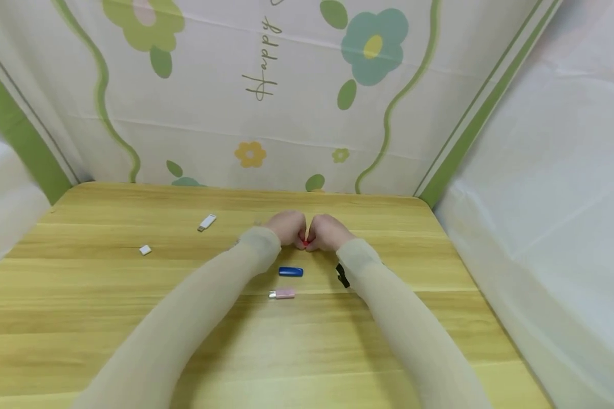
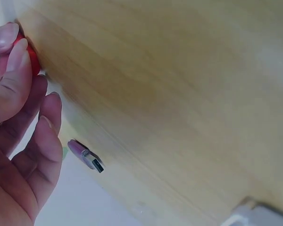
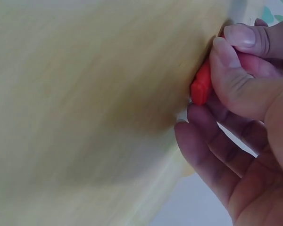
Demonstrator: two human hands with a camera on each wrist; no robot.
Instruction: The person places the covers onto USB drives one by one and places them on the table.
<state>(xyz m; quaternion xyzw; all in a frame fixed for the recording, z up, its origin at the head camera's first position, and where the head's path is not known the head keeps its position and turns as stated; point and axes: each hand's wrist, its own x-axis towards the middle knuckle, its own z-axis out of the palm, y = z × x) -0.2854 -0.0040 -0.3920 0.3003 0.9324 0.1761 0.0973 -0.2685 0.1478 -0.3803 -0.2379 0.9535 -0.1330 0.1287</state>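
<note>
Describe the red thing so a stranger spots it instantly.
On the wooden table, look toward the far edge, where the left hand and right hand meet. Pinched at their fingertips is the small red object. Only it is red and held; the blue stick and pink USB stick nearby lie untouched.

Left arm: pale-sleeved, extended forward, slanting inward from the lower left
Right arm: pale-sleeved, slanting inward from the lower right
Left grip: turned inward, thumb pressed in a pinch, lower fingers loosely curved
Right grip: facing the left one, its thumb likewise pinching, lower fingers curved
Thumb tips: close together
</note>
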